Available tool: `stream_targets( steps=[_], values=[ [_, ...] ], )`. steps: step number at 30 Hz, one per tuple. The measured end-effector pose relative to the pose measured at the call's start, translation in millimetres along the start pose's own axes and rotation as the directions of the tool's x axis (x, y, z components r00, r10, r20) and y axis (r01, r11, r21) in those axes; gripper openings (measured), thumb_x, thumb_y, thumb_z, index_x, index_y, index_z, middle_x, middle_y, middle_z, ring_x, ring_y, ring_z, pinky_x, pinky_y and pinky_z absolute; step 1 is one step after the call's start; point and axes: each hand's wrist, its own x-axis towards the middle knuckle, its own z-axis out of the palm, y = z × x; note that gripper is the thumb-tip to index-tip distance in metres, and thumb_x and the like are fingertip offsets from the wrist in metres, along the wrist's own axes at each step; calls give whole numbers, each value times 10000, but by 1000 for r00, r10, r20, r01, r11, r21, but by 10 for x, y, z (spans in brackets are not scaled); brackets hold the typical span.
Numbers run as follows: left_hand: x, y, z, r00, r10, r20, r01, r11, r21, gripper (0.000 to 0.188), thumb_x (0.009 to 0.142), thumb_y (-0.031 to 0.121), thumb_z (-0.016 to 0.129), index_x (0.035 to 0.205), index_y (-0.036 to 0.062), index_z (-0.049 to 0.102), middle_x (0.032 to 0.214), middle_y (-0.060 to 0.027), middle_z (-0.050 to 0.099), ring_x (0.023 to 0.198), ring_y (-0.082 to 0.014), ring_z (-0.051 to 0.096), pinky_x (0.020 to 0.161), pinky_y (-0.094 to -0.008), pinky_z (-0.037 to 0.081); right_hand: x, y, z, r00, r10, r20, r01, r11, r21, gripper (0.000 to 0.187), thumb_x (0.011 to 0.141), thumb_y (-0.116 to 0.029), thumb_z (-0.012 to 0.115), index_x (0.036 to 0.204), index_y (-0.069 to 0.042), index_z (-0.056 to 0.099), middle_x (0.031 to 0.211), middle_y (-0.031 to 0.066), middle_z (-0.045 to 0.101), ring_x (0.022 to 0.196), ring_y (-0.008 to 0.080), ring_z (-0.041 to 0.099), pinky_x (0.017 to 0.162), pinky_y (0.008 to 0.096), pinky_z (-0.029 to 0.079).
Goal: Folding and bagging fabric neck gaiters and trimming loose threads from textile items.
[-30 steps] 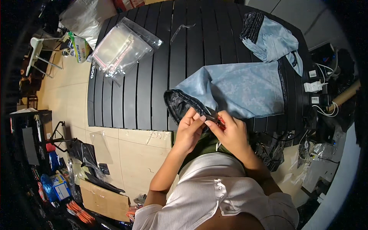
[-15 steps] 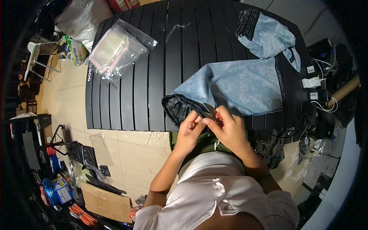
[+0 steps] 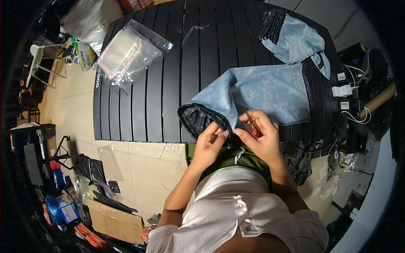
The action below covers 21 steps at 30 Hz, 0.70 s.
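A light blue mottled cloth tube (image 3: 270,92) with black edging lies on the black slatted table (image 3: 164,105). Its near-left opening shows a dark inner side. My left hand (image 3: 209,147) pinches the black edge of that opening between thumb and fingers. Just to the right, my right hand (image 3: 265,137) is closed around small red-handled snips (image 3: 255,131), their narrow dark blade pointing up and away. The right thumb tip is close to the cloth edge; whether it touches is hard to tell.
Clear plastic bags (image 3: 126,55) lie at the table's far left. Another gathered blue cloth piece (image 3: 293,38) with black ends rests at the far right. White chargers (image 3: 342,90) and cables sit along the right edge. A cardboard box (image 3: 116,221) stands on the floor at lower left.
My right hand has moved a little right, away from the cloth edge, and turned, so the snips show more. My left hand keeps its pinch on the edge.
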Motion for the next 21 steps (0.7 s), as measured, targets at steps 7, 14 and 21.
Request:
stream_targets(
  steps=[7, 14, 21],
  values=[
    [-44, -24, 24, 999, -11, 45, 7, 996, 91, 180, 904, -16, 454, 1077, -12, 504, 894, 55, 494, 779, 2, 414, 673, -142, 339, 88, 115, 89, 996, -79, 37, 83, 992, -100, 145, 757, 14, 666, 875, 5, 583, 637, -8, 533, 562, 11, 427, 501, 171, 353],
    [-32, -88, -66, 998, -49, 40, 44, 992, 120, 194, 895, -36, 443, 1076, -10, 507, 894, 53, 487, 772, 4, 410, 666, -138, 329, 154, 49, -48, 995, 46, -89, -43, 998, 35, 48, 864, -64, 565, 866, -25, 536, 625, -48, 443, 534, 2, 353, 463, 166, 279],
    [130, -408, -207, 1000, 11, 25, -10, 999, -38, 399, 837, -110, 422, 1221, -3, 435, 1069, 10, 532, 975, -49, 481, 836, -173, 357, 279, -378, 214, 937, -53, -347, 251, 792, 557, 112, 934, -114, 425, 850, -40, 433, 545, -6, 349, 410, 59, 286, 360, 208, 219]
  ],
)
